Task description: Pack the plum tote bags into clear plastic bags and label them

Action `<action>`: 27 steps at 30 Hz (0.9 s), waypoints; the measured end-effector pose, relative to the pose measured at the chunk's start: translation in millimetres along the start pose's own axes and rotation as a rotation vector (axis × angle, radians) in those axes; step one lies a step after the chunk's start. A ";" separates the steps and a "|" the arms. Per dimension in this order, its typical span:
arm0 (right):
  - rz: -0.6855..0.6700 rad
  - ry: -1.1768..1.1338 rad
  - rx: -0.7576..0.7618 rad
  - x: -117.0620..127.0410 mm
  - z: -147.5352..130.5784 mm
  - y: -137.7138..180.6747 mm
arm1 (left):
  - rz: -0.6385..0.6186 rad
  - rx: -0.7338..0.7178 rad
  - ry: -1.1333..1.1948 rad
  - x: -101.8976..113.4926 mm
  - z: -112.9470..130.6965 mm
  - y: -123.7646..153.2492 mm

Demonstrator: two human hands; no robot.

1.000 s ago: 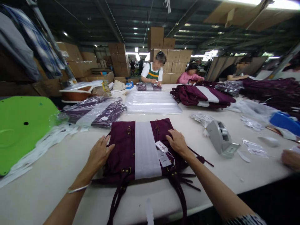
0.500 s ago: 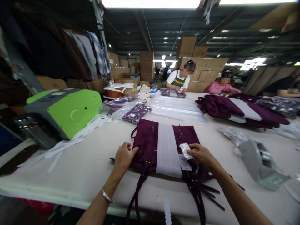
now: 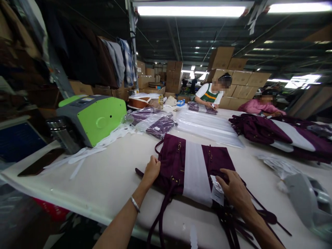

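Observation:
A dark purple handbag (image 3: 169, 162) with brass buckles lies on the table, a white paper band (image 3: 197, 173) wrapped around its middle. Its long straps trail toward the front edge. At the bag's left side, my left hand (image 3: 152, 170) is closed with curled fingers on the fabric edge. My right hand (image 3: 234, 188) rests over the right side, thumb and fingers apart. Beside its thumb, a white tag with a small clear packet (image 3: 217, 190) lies against the bag and band. The right hand's lower fingers are partly hidden.
A green and grey machine (image 3: 95, 117) and a steel flask (image 3: 63, 135) stand left. Behind lie a plastic-wrapped bag (image 3: 155, 121), clear plastic sheets (image 3: 207, 126) and stacked purple bags (image 3: 282, 133). A grey tape dispenser (image 3: 306, 197) sits right. Two people work across the table.
My right hand has let go of the small packet, which now lies on the bag, and its fingers have spread. My left fingers have closed on the bag's edge. The view has swung left.

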State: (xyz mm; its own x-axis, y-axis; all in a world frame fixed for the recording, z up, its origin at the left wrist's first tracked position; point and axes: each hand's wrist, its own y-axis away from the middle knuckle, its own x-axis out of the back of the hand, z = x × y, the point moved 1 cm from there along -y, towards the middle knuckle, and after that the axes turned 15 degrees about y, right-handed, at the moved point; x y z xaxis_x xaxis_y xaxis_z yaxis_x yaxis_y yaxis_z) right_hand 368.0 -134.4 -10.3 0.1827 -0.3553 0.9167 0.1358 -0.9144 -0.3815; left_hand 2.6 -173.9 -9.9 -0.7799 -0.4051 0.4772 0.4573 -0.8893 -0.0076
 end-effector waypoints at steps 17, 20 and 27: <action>-0.224 0.255 0.263 -77.8 5.6 14.9 | -0.003 -0.170 0.020 0.4 -3.5 42.8; -0.220 0.255 0.340 -80.7 10.3 15.4 | 0.032 -0.077 0.062 -3.6 -2.8 35.0; -0.288 0.154 0.232 -79.8 11.4 11.7 | -0.085 0.071 0.281 12.2 -10.4 -5.7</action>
State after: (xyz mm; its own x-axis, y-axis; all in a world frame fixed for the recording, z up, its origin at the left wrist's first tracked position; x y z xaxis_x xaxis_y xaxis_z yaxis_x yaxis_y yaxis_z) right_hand 366.2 -114.6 -89.3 -0.0405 -0.1314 0.9905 0.3794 -0.9191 -0.1064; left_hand -14.0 -175.9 -13.2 -0.8999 -0.3814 0.2114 0.4063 -0.9095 0.0885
